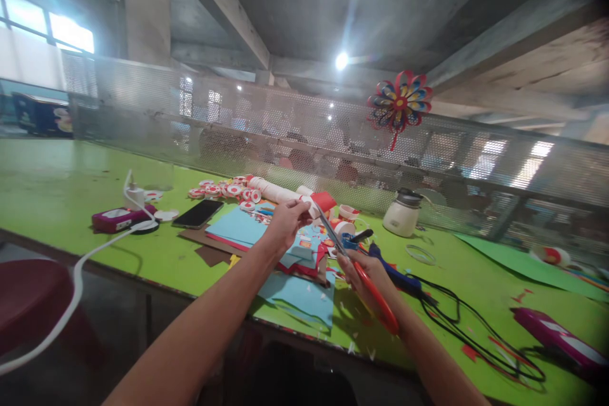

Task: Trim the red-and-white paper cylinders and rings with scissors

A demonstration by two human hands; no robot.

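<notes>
My right hand (364, 269) grips a pair of scissors with red handles (375, 295), blades pointing up and left toward a small red paper piece (324, 201). My left hand (285, 222) pinches that red piece at its left edge, above a pile of blue paper sheets (242, 228). More blue sheets (302, 295) lie at the table's front edge under both hands. The scissor blades (327, 225) meet the red piece from below.
The green table (57, 184) holds a black phone (197, 213), a magenta device with a white cable (117, 219), red-white paper discs (223, 190), a white jar (402, 216), a blue glue gun with black cords (399, 276), and a mesh fence (285, 133) behind.
</notes>
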